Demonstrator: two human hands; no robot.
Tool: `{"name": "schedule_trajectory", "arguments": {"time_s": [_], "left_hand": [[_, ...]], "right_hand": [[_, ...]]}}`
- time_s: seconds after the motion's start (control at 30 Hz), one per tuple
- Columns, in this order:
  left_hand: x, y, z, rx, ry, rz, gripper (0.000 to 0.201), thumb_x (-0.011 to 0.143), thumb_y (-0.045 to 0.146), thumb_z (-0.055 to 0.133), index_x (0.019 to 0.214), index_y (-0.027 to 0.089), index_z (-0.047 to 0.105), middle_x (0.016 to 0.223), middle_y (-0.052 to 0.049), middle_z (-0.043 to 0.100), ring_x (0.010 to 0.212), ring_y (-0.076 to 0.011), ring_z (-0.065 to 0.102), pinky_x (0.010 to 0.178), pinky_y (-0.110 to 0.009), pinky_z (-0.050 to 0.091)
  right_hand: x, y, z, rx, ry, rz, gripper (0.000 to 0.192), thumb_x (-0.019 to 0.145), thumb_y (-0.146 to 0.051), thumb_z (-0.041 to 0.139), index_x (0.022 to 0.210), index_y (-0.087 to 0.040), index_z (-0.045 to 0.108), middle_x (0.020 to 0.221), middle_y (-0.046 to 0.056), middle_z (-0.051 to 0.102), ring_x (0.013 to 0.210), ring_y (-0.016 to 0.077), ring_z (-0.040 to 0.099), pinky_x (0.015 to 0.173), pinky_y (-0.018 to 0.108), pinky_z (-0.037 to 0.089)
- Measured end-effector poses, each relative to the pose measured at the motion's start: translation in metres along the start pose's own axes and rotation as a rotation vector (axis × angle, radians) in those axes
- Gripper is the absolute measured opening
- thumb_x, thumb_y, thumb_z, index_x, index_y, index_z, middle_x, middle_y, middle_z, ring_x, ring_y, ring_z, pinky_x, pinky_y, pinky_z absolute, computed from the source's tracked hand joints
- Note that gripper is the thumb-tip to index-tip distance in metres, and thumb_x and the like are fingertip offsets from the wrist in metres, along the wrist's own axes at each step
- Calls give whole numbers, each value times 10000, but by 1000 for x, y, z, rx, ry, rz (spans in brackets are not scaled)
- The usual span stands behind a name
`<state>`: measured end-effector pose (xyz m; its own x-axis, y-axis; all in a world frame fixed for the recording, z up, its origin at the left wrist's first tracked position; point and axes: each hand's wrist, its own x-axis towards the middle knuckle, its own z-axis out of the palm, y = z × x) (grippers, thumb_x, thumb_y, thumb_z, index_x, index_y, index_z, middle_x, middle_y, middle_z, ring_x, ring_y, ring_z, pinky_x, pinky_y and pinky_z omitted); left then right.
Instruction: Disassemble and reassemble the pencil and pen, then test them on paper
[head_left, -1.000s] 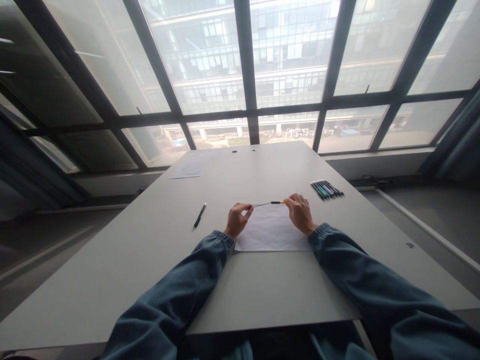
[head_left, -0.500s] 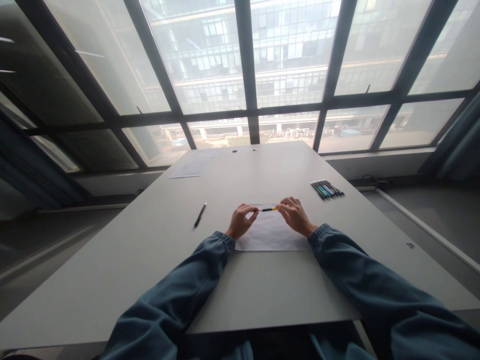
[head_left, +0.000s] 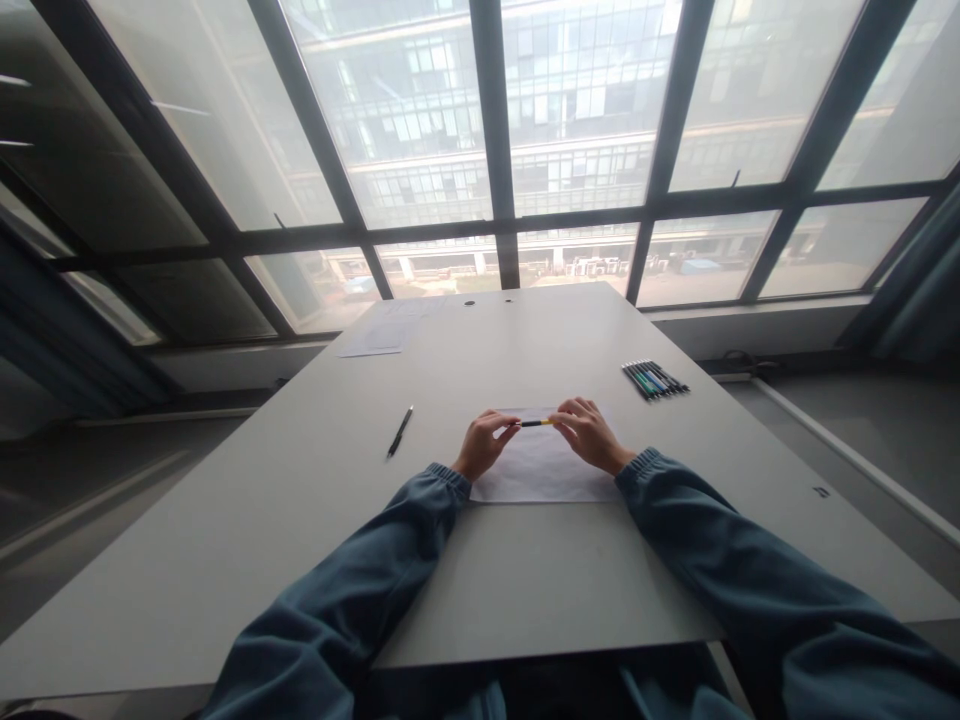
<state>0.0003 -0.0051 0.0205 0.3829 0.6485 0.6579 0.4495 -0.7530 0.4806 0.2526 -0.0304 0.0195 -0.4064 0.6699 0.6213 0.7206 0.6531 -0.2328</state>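
Observation:
Between my two hands a black-and-yellow pen point(head_left: 535, 423) is held level above a sheet of white paper point(head_left: 551, 475). My left hand point(head_left: 484, 443) pinches its black end between thumb and fingers. The yellow end is in the closed fingertips of my right hand point(head_left: 589, 433). Both tips of the pen are hidden by fingers. The paper lies flat on the table below my hands. To the left of my left hand, a dark pen point(head_left: 400, 433) lies slantwise on the table.
A row of several pens point(head_left: 654, 380), mostly black with some green and blue, lies at the right of the white table point(head_left: 300, 540). More papers point(head_left: 379, 330) rest at the far left. A small dark mark point(head_left: 821, 491) shows near the right edge. Large windows stand beyond.
My left fingers have moved slightly right along the pen, so the thin tip that showed beside them is now covered. The pen sits a little lower and more level.

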Motion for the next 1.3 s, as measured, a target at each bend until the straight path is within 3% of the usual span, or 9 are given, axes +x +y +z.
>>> {"name": "schedule_trajectory", "arguments": {"time_s": [0.37,0.93,1.13,1.3], "left_hand": [[-1,-3,1,-44,-37,22,179,901,315,667,1014,207,756,857,-61,739,808,-176,647,733,-310,537],[-2,-5,3,-58,-51,44,189,905,290,662,1057,218,749,865,-57,718,819,-177,629,770,-327,526],[-1,-3,2,-57,-48,22,220,875,276,702,1086,220,725,842,-40,712,778,-158,620,701,-296,533],[-1,-3,2,-67,-45,23,225,848,261,731,1068,218,716,849,-37,713,792,-159,633,687,-292,539]], "right_hand": [[0,3,2,45,32,-101,155,973,-208,547,1039,-220,688,962,77,630,918,216,529,828,371,407],[-2,2,4,101,-34,-56,213,1014,-219,464,1094,-221,662,950,73,652,839,185,607,765,314,459],[-2,2,4,135,-33,-61,199,967,-221,559,1156,-215,619,1009,86,658,906,215,616,816,340,480],[-1,1,4,123,-22,-47,98,969,-217,552,1033,-208,626,923,67,673,847,203,612,786,326,456]]}}
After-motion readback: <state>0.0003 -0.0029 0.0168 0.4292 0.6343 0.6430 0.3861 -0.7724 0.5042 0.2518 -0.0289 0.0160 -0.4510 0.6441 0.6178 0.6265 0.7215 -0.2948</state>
